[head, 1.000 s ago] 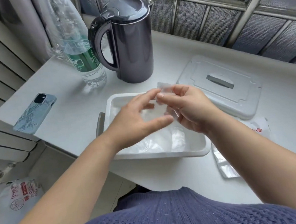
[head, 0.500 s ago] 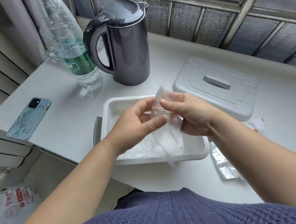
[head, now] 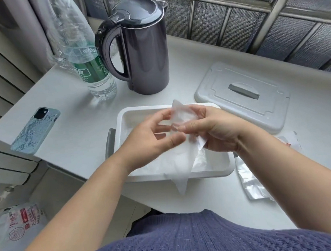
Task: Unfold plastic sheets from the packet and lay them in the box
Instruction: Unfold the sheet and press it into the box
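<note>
Plastic sheet (head: 179, 114) is hanging half unfolded over the box (head: 121, 118) at frame centre, left hand (head: 151, 138) and right hand (head: 214, 131) both pinching its top; other sheets (head: 200, 158) are already lying inside, packet (head: 251, 182) lying lower right, this one likely awaiting laying

One cam only — head-worn, wide-angle, looking fwd & down from above the person's chest. Close in: forearms enter at the bottom edge, left hand (head: 148, 138) & right hand (head: 216, 131) near centre. Tabletop (head: 71, 112) fills mid frame — window grille (head: 232, 22) across the top.
</note>
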